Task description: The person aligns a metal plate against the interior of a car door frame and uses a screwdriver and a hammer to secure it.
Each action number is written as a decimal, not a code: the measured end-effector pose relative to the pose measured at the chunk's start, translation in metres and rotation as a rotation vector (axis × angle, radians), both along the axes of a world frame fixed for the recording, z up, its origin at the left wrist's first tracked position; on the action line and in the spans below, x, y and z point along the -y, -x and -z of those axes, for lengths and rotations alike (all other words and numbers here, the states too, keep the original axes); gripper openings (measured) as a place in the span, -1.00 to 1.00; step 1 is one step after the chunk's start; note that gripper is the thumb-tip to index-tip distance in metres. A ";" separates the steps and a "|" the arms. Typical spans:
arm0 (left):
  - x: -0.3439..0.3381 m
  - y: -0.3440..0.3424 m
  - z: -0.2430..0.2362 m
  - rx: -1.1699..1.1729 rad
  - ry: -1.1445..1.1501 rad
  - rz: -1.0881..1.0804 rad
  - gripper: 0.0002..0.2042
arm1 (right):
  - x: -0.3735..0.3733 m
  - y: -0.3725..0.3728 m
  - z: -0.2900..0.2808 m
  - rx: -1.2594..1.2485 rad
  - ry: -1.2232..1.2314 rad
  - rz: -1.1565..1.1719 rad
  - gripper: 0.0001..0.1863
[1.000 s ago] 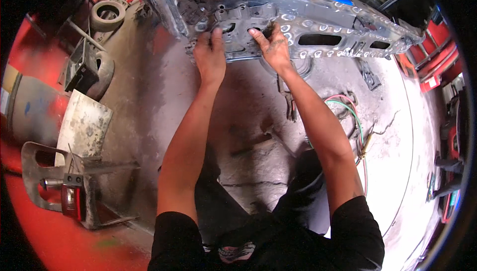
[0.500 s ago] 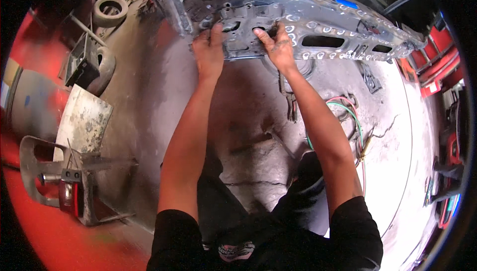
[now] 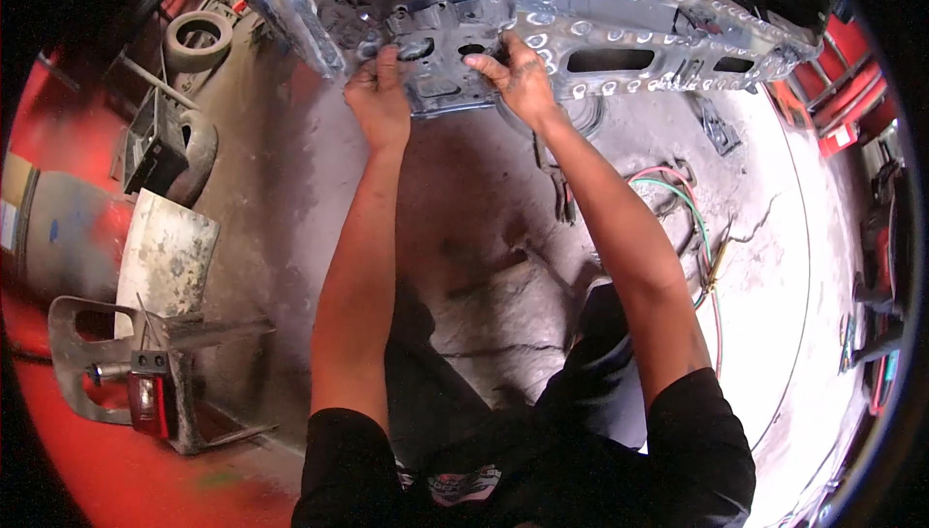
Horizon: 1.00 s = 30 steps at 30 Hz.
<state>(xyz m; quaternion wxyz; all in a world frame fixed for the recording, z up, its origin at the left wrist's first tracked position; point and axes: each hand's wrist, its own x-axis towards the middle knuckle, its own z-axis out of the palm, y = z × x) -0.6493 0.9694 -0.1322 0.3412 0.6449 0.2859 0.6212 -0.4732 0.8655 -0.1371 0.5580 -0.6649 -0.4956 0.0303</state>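
A bare grey metal car door shell (image 3: 600,15) with many punched holes lies across the top of the view. A smaller perforated inner plate (image 3: 440,34) sits against its lower edge. My left hand (image 3: 379,97) grips the plate's lower left edge, thumb up by an oval hole. My right hand (image 3: 518,73) holds the plate's right side, fingers curled into a hole. Both forearms reach up from the bottom of the picture.
The floor (image 3: 464,238) is stained, cracked concrete. Red and green hoses (image 3: 692,209) and pliers (image 3: 561,189) lie to the right. At left are a tyre (image 3: 198,39), a dark box (image 3: 155,146), a bent metal sheet (image 3: 164,262) and a bracket with a red lamp (image 3: 145,388).
Both hands have stayed on the inner plate; the right-hand fingers have moved slightly further into the hole. The view has shifted a little.
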 end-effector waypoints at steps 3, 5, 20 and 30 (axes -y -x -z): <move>-0.001 -0.003 0.000 0.015 0.036 -0.004 -0.60 | -0.001 -0.003 0.003 0.037 0.011 -0.002 -0.32; -0.003 -0.005 0.000 0.075 0.029 0.034 -0.60 | 0.000 -0.003 0.004 0.126 -0.038 0.022 -0.30; -0.004 0.003 -0.004 0.071 0.152 0.121 -0.65 | 0.005 0.001 -0.010 0.090 0.127 0.096 -0.27; -0.013 0.002 0.004 0.078 0.090 0.129 -0.64 | 0.004 0.000 -0.008 0.175 0.134 0.101 -0.38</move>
